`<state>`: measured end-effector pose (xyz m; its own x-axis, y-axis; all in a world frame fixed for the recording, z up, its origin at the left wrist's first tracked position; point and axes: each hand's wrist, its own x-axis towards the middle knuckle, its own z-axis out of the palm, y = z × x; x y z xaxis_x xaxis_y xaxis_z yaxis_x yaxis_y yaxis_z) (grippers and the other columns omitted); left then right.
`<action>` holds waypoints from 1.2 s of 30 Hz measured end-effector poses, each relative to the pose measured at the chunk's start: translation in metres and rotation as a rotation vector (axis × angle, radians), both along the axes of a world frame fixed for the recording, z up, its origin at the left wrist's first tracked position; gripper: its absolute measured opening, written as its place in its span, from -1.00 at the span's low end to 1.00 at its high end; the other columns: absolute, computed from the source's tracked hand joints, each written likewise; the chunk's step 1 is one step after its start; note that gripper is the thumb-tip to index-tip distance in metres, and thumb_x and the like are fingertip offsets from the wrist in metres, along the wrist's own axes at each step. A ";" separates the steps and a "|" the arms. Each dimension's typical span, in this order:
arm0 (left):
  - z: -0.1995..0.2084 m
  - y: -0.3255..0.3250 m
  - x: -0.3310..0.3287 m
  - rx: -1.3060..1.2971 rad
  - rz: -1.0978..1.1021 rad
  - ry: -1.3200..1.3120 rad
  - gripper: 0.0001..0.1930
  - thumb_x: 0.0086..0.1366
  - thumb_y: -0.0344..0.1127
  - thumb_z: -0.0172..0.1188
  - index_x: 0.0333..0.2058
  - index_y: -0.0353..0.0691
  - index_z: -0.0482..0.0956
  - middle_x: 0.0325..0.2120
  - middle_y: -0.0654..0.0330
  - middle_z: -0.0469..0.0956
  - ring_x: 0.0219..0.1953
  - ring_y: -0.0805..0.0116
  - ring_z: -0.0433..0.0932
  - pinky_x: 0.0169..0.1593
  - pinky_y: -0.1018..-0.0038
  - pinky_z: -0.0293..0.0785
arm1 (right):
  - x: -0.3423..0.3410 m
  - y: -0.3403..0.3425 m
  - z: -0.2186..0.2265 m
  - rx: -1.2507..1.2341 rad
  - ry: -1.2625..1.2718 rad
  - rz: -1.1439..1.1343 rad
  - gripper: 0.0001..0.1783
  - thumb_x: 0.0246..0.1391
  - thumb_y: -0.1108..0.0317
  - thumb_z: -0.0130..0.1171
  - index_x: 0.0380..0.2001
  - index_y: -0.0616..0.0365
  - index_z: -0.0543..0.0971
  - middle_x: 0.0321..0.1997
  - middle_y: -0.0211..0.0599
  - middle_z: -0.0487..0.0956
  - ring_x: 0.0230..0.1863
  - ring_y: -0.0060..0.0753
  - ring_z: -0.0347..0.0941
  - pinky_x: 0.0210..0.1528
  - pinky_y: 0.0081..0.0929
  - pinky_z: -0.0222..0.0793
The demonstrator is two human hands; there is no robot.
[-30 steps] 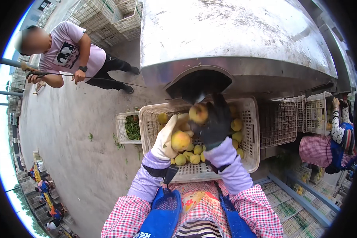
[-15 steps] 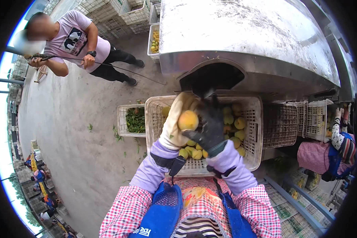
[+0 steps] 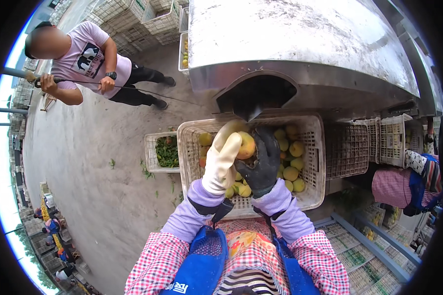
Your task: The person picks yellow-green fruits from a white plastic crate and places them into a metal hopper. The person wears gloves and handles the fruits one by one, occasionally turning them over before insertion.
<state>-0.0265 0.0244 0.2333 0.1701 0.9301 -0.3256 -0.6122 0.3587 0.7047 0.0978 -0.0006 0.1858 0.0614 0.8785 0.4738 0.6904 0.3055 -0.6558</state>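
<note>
A yellow peach with a reddish blush (image 3: 246,146) sits between my two gloved hands, above a large whitish plastic crate (image 3: 181,162). My left hand (image 3: 220,164), in a cream glove, grips the fruit from the left with its fingers over the front. Curved round its right and lower side is my right hand (image 3: 264,164), in a black glove, thumb pointing left. Part of the fruit is hidden by the gloves. Several more peaches (image 3: 290,173) lie in the crate below, around both hands.
Beyond the crate stands a metal machine (image 3: 305,39) with a dark chute opening (image 3: 256,93). A smaller crate of green leaves (image 3: 167,151) is at the left. At upper left, a person (image 3: 91,64) holds a thin cord or rod. Stacked crates (image 3: 347,150) and another worker (image 3: 403,184) are at right.
The peach has shifted slightly right, and my left fingers have come across its front. My right hand, blurred before, is now steady against it. The whole view has tilted a little.
</note>
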 end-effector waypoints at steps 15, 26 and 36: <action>0.018 0.010 -0.015 0.869 0.044 1.227 -0.54 0.32 -0.52 0.16 0.18 -0.43 0.39 0.06 -0.15 0.51 0.06 0.02 0.58 0.17 0.30 0.49 | -0.014 0.016 0.005 0.030 0.151 -0.033 -0.15 -0.13 -0.04 0.51 0.16 0.26 0.48 0.29 0.03 0.46 0.28 0.21 0.38 0.30 0.06 0.28; -0.044 0.002 -0.026 -0.066 0.182 0.043 -0.44 0.51 -0.02 0.02 0.38 -0.10 0.29 0.29 0.07 0.39 0.33 0.17 0.36 0.35 0.15 0.26 | -0.009 0.068 -0.012 0.114 -0.086 -0.081 -0.23 -0.09 0.14 0.50 0.17 0.23 0.48 0.18 0.07 0.49 0.19 0.16 0.43 0.20 0.08 0.33; -0.270 0.000 -0.066 0.006 0.016 1.356 -0.54 0.34 -0.22 0.03 0.14 -0.32 0.53 0.07 -0.21 0.55 0.11 -0.21 0.51 0.25 0.17 0.39 | 0.012 0.082 -0.042 0.033 -0.012 0.186 -0.48 0.00 0.34 0.41 0.05 0.19 0.51 -0.05 0.01 0.57 0.00 0.09 0.51 0.04 0.04 0.38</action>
